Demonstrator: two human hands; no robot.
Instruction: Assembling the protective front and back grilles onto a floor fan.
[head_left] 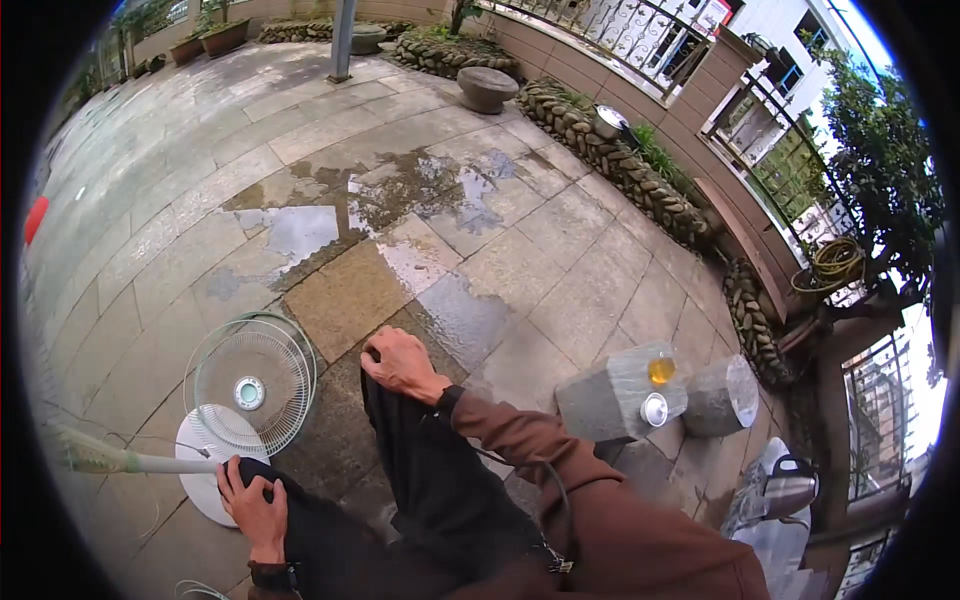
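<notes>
Two hands rest on dark trouser knees above one dismantled white fan on a wet stone patio.

One round white wire fan grille (250, 385) with a pale blue centre cap lies flat on the grey paving stones (560, 270), just left of the knees; it overlaps one round white fan base (200, 470), from which one pale pole (120, 460) runs to the left. The left hand (252, 505) lies on the left knee beside this base, fingers loosely curled, holding nothing. The right hand (402, 362) rests on the raised right knee, fingers bent down over the dark cloth, also holding nothing. To the right stand two grey stone blocks (610, 395); the nearer one carries one glass of amber liquid (661, 370) and one small white cup (654, 409). One metal kettle (790, 487) stands further right.
</notes>
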